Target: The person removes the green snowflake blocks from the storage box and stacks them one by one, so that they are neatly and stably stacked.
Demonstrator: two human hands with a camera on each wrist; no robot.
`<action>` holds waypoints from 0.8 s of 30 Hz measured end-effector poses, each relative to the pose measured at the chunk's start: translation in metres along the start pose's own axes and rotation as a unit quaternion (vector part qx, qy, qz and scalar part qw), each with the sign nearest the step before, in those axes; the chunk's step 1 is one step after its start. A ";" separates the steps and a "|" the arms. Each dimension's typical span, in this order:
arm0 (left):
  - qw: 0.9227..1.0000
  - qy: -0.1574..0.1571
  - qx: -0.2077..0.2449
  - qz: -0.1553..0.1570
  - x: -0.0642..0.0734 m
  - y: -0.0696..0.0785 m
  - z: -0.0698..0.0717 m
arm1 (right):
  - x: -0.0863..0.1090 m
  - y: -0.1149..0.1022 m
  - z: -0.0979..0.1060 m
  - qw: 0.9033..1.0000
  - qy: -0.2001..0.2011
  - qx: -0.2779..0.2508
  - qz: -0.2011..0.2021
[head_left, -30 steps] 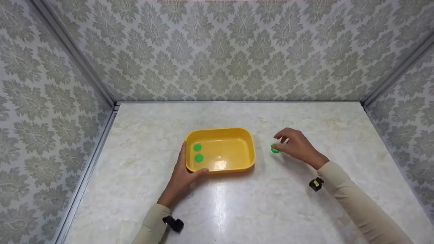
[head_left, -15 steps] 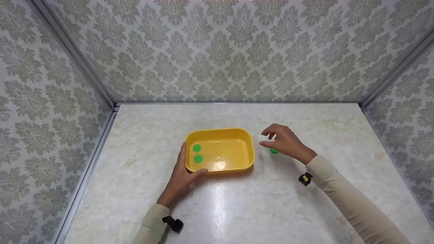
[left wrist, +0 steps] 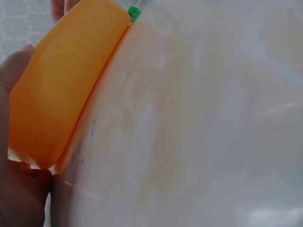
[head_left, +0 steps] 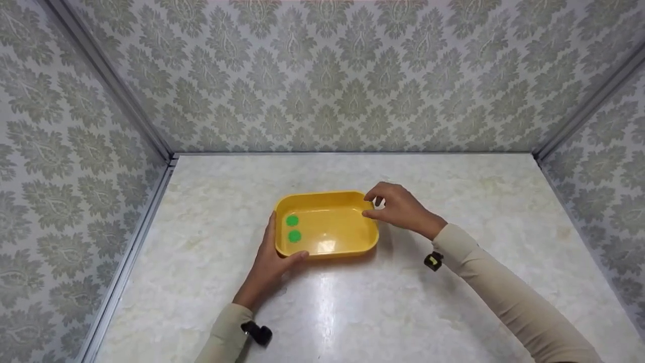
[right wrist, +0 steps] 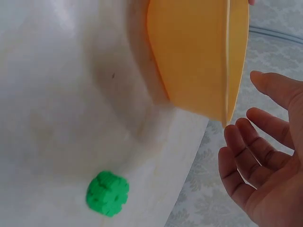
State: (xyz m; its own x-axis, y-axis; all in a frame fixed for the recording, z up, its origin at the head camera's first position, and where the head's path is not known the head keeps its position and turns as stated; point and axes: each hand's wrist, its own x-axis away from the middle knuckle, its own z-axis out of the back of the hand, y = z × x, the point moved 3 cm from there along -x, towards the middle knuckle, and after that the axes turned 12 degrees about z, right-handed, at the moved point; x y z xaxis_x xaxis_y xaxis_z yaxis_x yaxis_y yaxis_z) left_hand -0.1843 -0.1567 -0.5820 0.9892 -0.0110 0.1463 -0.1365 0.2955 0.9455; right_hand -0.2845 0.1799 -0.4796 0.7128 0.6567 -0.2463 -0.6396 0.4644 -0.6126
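A yellow plastic tray [head_left: 322, 199] stands on the table, with two flat green toothed discs [head_left: 293, 220] lying inside near its left end. My left hand [head_left: 272, 264] holds the tray's near left corner, thumb along the front rim and fingers at the left wall. Over the tray's right end hovers my right hand [head_left: 400, 207]; thumb and fingers are apart with nothing between them in the right wrist view. A thick green piece with a notched rim [right wrist: 107, 194] rests on the table beside the tray. The right hand hides it in the head view.
The pale marbled table [head_left: 201, 191] meets patterned walls [head_left: 327, 75] at the back and both sides. Black wrist cameras hang from both sleeves.
My right hand has let go of the notched green piece and moved left to the tray's right rim. The piece stays behind on the table. My left hand keeps its hold.
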 end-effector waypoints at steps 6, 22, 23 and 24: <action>1.000 -0.002 -0.001 -0.008 0.000 0.000 0.001 | -0.015 -0.009 -0.011 1.000 -0.012 -0.005 0.020; 1.000 -0.003 0.003 0.006 0.000 -0.001 0.000 | -0.038 -0.022 -0.040 0.997 -0.068 0.002 0.028; 1.000 -0.004 0.004 0.005 0.000 -0.001 0.000 | -0.040 -0.023 -0.042 0.997 -0.073 0.004 0.026; 1.000 -0.004 0.003 0.005 0.000 -0.001 0.000 | -0.041 -0.023 -0.045 0.997 -0.076 0.007 0.025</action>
State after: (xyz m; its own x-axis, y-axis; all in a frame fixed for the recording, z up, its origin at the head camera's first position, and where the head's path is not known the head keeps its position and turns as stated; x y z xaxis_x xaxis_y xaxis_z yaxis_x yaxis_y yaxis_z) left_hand -0.1839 -0.1565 -0.5828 0.9872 -0.0164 0.1584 -0.1470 0.2890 0.9460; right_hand -0.2860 0.1156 -0.4888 0.6282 0.7617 -0.1584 -0.6778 0.4359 -0.5920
